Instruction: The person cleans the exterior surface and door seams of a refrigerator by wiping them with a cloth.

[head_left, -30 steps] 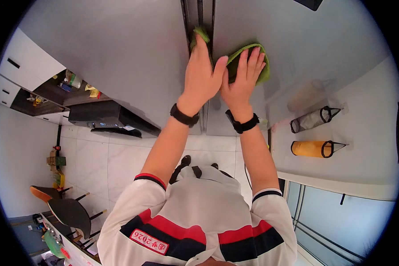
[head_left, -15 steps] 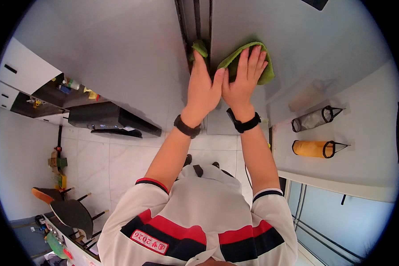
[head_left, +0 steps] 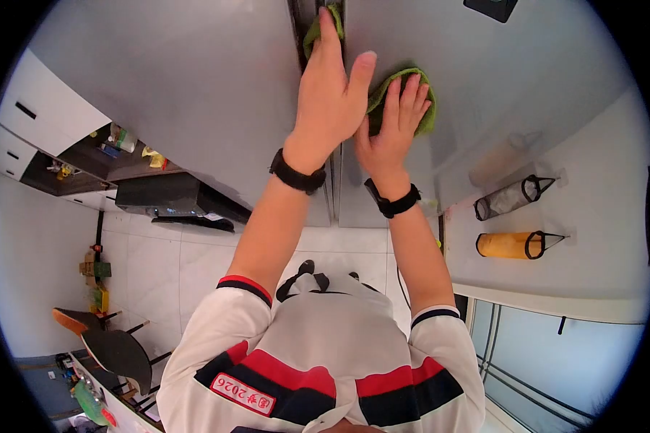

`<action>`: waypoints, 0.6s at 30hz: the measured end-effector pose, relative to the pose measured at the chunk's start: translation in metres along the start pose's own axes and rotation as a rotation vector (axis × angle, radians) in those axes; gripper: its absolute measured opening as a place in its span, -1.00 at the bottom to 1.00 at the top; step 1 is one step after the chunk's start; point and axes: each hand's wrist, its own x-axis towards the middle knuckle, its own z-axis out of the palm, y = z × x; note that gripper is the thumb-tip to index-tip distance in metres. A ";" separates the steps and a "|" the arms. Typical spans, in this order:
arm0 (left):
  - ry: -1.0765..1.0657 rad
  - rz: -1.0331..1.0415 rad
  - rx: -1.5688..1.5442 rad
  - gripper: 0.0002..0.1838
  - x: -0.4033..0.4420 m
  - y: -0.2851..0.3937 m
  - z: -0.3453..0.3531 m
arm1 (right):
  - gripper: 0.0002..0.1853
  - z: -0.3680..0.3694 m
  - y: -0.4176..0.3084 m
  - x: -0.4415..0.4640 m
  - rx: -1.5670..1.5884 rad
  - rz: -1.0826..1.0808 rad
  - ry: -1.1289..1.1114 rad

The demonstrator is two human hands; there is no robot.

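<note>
The tall grey doors have a dark vertical groove between them. My left hand reaches into this groove with a green cloth at its fingers; the index finger points up and the thumb stands apart. Its other fingers are hidden. On the right door, my right hand lies over another visible portion of green cloth, fingers stretched out and pressing it flat. Whether the two green portions are one cloth cannot be seen. Both wrists wear black bands.
Two mesh holders, one grey and one orange, hang on the right wall. At left are white cabinets, a shelf with small items and a black appliance. A dark chair stands at lower left.
My left hand dipped slightly, then moved up the groove with its cloth, away from my right hand. My right hand and its cloth shifted slightly left since the middle frame.
</note>
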 end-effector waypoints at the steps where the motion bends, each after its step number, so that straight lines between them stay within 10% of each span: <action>1: -0.014 -0.009 0.015 -0.20 0.000 -0.001 -0.001 | -0.26 0.001 0.000 0.002 -0.004 -0.008 0.011; 18: -0.192 -0.164 0.143 -0.16 -0.065 -0.022 0.005 | -0.32 0.010 0.010 -0.017 -0.050 0.010 0.028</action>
